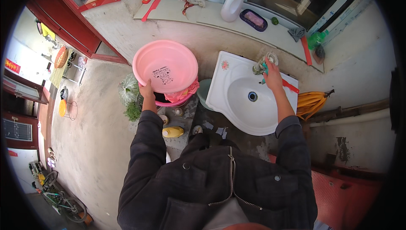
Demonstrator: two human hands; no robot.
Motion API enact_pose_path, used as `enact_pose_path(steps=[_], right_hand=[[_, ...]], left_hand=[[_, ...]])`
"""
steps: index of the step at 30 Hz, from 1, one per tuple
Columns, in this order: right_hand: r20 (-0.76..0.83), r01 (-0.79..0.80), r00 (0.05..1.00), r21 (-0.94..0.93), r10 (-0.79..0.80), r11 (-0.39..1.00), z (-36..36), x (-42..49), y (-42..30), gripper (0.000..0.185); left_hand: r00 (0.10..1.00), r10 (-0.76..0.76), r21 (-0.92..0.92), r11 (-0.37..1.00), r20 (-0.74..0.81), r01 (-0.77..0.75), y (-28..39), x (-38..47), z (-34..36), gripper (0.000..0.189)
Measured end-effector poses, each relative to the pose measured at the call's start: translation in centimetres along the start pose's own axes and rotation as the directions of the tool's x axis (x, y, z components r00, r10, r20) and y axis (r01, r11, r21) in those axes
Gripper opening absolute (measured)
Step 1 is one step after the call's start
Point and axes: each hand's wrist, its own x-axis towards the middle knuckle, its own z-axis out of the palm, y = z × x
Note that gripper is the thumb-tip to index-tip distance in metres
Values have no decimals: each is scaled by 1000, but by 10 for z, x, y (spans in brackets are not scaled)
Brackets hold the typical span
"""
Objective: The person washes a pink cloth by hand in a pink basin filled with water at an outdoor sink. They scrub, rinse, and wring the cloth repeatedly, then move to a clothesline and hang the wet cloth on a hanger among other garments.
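Note:
My left hand (pixel 147 90) grips the near left rim of a pink plastic basin (pixel 171 62), which is tilted and shows a printed animal drawing inside. Under it stands a darker pink tub (pixel 177 104) with pink cloth (pixel 182 93) over its edge. My right hand (pixel 273 74) is at the faucet behind the white washbasin (pixel 222 86), its fingers around a teal part (pixel 265 71). Pale cloth or wrapping (pixel 268 59) surrounds the faucet. Whether the fingers are closed tightly on the teal part is hard to see. The washbasin's bowl shows a dark drain (pixel 252 96).
On the windowsill stand a white pump bottle (pixel 232 3), a soap dish (pixel 253 20) and a green bottle (pixel 317 39). A yellow bottle (pixel 173 131) stands low beside my left forearm. Orange-yellow cloth or gloves (pixel 312 101) hang right of the washbasin. A green basin (pixel 204 93) sits left of it.

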Motion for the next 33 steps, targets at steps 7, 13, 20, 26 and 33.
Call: enact_pose_path(steps=[7,13,20,26,33], right_hand=[[92,45,995,-148,-32,988,10,20,7,36],[77,163,985,-129,-154,978,-16,23,5,25],[176,201,964,9,-200,980,-23,26,16,23],[99,360,913,257,-395,897,-24,16,35,19],[154,440,862,243,-482,865,-24,17,43,17]], left_hand=[[978,154,-105,985,142,-139,105,-29,24,17],[877,85,-142,990,474,-20,216,-115,34,15],[709,6,-130,984,705,121,191,-209,83,20],[678,-164,-99,938,716,332,151,-269,111,18],[622,-311,4,896,718,444,103,-286,121,19]])
